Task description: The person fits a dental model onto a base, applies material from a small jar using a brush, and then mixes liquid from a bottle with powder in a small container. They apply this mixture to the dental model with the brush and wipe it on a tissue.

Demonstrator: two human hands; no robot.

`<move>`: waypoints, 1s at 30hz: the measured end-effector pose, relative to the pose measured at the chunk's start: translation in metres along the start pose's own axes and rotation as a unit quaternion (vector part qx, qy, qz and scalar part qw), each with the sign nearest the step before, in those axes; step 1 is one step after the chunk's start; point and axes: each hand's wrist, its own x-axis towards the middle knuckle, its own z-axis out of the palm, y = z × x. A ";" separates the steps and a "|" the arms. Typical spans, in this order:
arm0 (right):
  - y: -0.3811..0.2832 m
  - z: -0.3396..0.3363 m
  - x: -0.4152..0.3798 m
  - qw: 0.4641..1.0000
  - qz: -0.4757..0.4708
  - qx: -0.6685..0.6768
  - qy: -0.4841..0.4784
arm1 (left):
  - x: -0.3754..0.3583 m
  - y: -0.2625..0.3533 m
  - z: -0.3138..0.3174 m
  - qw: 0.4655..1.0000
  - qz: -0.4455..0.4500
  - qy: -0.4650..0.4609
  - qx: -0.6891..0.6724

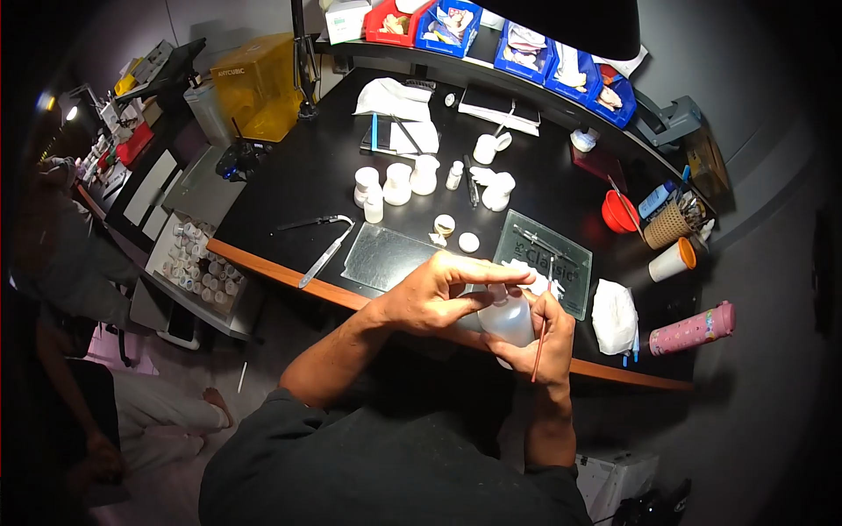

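Near the table's front edge, a translucent white plastic bottle (507, 324) is held between my two hands. My right hand (551, 344) is wrapped round its side, with a thin red-handled brush (539, 351) also held in the fingers. My left hand (434, 294) is closed about the bottle's top from the left, fingers reaching over it and thumb at the neck; the cap is mostly hidden. Just beyond my hands, crumpled white tissue (542, 279) lies on a glass plate (572, 302). A clear flat sheet (386, 254) lies left of my left hand.
White jars (396, 186) and a small bottle (374, 209) stand mid-table. Tweezers (326, 254) lie at left. To the right are a tissue wad (614, 317), a pink flask (693, 329) and a red cup (619, 212). Another person's leg (167, 403) shows at lower left.
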 end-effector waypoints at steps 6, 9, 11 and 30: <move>-0.009 0.011 0.001 0.997 0.017 0.069 0.019 | 0.004 -0.002 0.005 0.966 0.101 0.095 0.216; -0.021 0.005 0.005 1.000 -0.015 0.009 0.017 | -0.002 -0.004 0.000 0.983 0.032 0.097 0.152; -0.015 0.005 0.001 1.000 0.002 0.008 0.023 | -0.003 0.003 0.003 0.994 0.031 0.075 0.079; -0.038 0.011 0.003 0.997 0.029 0.069 0.012 | -0.008 0.024 0.007 0.955 0.026 0.107 0.274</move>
